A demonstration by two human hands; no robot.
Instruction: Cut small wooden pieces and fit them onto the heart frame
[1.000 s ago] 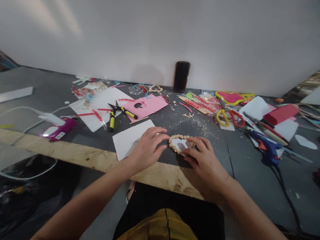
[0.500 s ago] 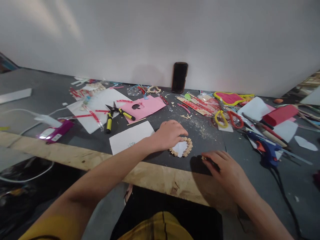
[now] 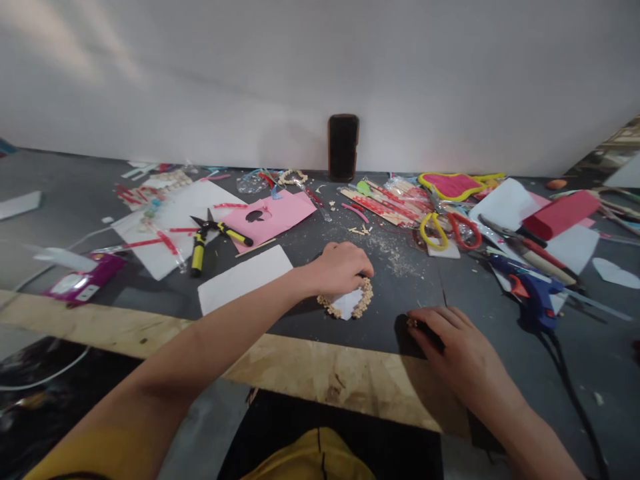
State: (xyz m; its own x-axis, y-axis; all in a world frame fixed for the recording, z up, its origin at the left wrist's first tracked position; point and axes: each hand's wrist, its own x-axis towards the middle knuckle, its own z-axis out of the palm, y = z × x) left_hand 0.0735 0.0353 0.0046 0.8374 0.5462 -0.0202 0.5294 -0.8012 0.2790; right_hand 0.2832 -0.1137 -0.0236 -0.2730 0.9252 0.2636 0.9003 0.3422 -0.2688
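My left hand (image 3: 343,268) reaches over a ring of small tan wooden pieces (image 3: 364,303), set around a white paper (image 3: 347,304). Its bent fingers are closed at the ring's far edge and hide that part. To the right, my right hand (image 3: 453,340) is low over the dark tabletop. Thumb and forefinger pinch a small tan wooden piece (image 3: 411,323), apart from the ring. A white sheet of paper (image 3: 245,277) lies partly under my left forearm.
Yellow-handled pliers (image 3: 199,253) and pink paper (image 3: 287,217) lie left. A phone (image 3: 343,147) leans on the wall. Scissors (image 3: 434,230) and a blue glue gun (image 3: 535,287) lie right. Wooden bits (image 3: 360,230) and crumbs lie beyond the ring. The wooden table edge (image 3: 320,373) is nearest me.
My left hand has shifted right over the ring, covering more of its far edge. My right hand has drawn a little away to the right with the wooden piece. The camera has turned slightly.
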